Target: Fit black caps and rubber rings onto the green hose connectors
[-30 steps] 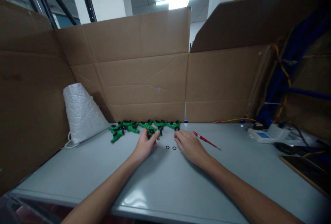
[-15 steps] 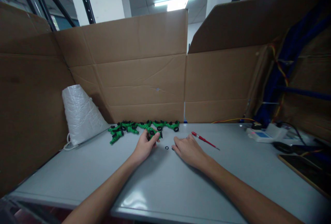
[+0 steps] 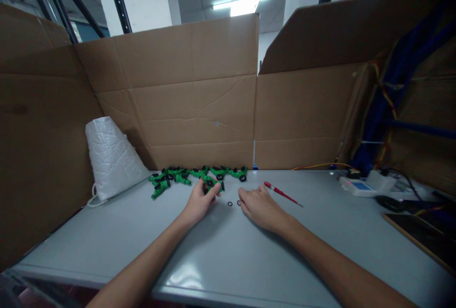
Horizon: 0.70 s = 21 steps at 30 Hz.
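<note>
My left hand (image 3: 200, 200) is closed on a green part with black fittings (image 3: 213, 185), held just above the table. To its right, my right hand (image 3: 259, 205) rests low over the table with its fingers curled. A small black ring (image 3: 239, 202) lies at its fingertips, partly covered by them. Another black ring (image 3: 230, 204) lies flat on the table between the two hands. Behind my left hand sits a row of several green parts (image 3: 182, 178). A red screwdriver (image 3: 283, 194) lies right behind my right hand.
The grey table (image 3: 221, 260) is walled by cardboard (image 3: 195, 108). A white wrapped bundle (image 3: 114, 161) stands at the left. At the right are a white power strip (image 3: 361, 186), cables and a dark flat board (image 3: 420, 237). Blue metal framing rises behind them.
My right fingertips have shifted slightly, and more of the ring beside them shows. My left hand keeps its hold on the green part.
</note>
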### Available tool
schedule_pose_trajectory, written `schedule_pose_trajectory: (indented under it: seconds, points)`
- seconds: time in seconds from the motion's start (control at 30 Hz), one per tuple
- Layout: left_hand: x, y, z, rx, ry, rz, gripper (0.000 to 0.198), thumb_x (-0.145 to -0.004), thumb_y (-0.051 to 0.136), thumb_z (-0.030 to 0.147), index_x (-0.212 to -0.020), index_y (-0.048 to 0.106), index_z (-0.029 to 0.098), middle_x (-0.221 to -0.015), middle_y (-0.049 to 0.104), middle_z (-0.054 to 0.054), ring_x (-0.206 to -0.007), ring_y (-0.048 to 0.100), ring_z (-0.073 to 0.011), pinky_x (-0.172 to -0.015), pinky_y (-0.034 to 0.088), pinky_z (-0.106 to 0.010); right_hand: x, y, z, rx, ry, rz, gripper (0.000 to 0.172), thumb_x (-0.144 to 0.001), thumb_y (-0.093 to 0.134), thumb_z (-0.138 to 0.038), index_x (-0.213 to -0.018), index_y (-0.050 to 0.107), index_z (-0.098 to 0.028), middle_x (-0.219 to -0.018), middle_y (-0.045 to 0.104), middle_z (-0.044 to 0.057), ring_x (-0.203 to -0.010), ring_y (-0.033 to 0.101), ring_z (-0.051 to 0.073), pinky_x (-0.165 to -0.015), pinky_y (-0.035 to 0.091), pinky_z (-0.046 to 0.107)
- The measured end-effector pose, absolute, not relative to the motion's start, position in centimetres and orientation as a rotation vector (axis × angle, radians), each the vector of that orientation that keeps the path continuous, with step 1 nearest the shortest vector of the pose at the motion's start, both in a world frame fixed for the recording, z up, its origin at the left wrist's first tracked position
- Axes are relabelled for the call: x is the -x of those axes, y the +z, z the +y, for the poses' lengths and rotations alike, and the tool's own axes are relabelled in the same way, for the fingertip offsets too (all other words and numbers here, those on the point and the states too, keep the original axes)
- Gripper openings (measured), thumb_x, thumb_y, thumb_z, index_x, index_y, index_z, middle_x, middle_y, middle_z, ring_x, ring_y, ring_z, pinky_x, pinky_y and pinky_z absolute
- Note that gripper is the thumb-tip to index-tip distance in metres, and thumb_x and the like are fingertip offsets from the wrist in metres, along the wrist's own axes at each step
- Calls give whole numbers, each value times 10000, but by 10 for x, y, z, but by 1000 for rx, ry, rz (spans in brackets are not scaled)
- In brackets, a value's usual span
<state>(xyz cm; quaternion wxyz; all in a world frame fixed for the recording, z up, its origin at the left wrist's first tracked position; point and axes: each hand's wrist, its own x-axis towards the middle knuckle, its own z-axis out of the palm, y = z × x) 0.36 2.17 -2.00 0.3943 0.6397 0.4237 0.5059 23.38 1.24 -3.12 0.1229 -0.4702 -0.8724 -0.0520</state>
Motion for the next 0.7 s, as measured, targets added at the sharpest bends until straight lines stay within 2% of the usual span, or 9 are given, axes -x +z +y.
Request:
schedule_pose_trajectory:
  seconds: [0.43, 0.7]
  points:
    - [-3, -18, 22, -1614, 1296, 1085, 486, -883, 731, 611, -1028, 585, 171, -781, 671, -15, -608, 575, -137, -588, 442, -262, -234, -29, 9, 1301, -152, -2518, 74, -1018, 525, -208, -1008, 594, -183, -1076, 718, 107, -1016, 643, 268, -845, 308, 356]
    - [-3, -19, 23, -1630, 1276, 1107, 501, -871, 731, 634, -994, 580, 172, -775, 672, -19, -601, 569, -138, -571, 432, -259, -234, -34, 13, 1326, -202, -2523, 110, -1048, 507, -222, -1038, 607, -178, -1104, 707, 112, -1020, 646, 274, -845, 327, 364]
